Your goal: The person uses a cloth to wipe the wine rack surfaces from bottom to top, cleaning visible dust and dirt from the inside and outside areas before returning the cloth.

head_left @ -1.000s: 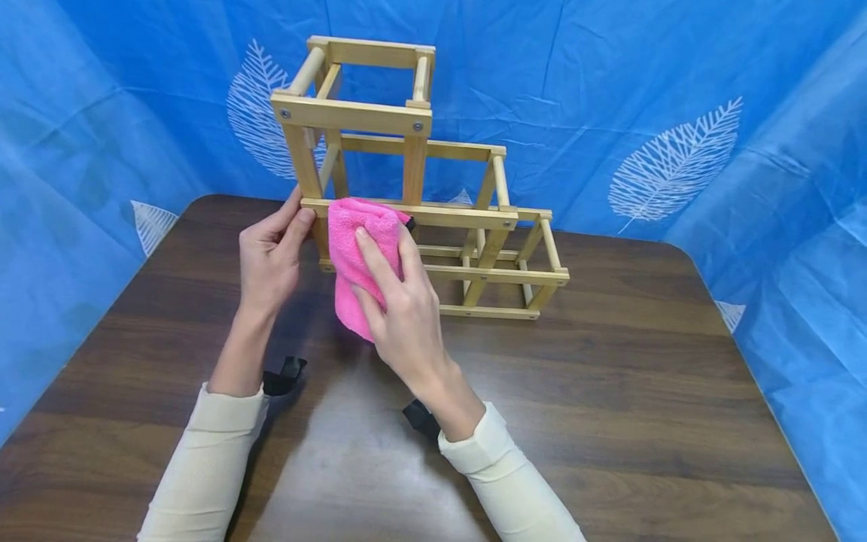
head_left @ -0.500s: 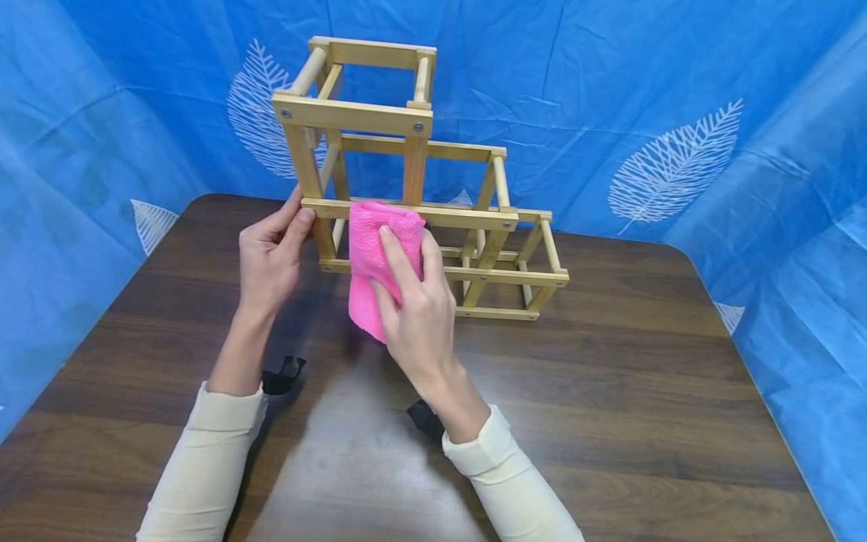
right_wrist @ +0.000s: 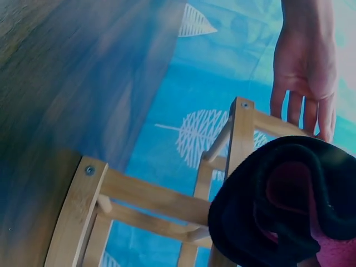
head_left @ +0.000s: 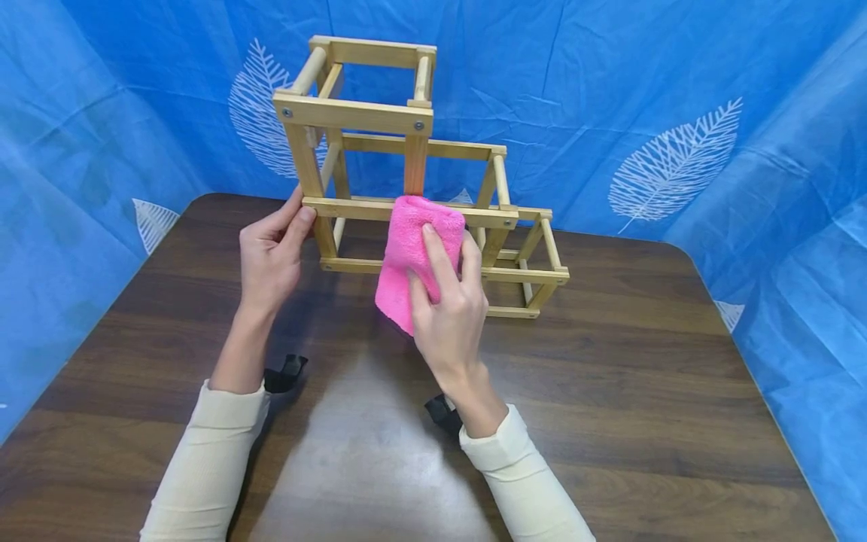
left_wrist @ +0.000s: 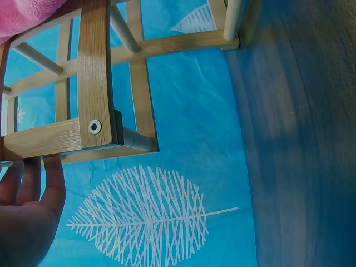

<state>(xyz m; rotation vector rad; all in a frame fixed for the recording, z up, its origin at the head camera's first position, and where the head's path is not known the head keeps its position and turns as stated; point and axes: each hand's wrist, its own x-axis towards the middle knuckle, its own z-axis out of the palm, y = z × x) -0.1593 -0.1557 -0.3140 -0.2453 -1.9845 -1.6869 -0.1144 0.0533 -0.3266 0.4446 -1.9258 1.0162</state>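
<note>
The left hand (head_left: 271,252) pinches the wooden rack (head_left: 415,162) at the left end of its middle front rail (head_left: 355,208), thumb on the near face and fingers passing behind the wood. That rail's long axis runs left to right across the person's front, and the pink cloth (head_left: 406,233) lies against its near side around the middle, well apart from the left hand. The right hand (head_left: 450,309) grips the cloth from the near right, forefinger laid nearly straight on it, thumb lower down to the left; the hidden fingertips I cannot tell. Of the two hands, this one is nearer the rail's bare right stretch, beyond which the rack steps lower, standing on the table (head_left: 609,361).
</note>
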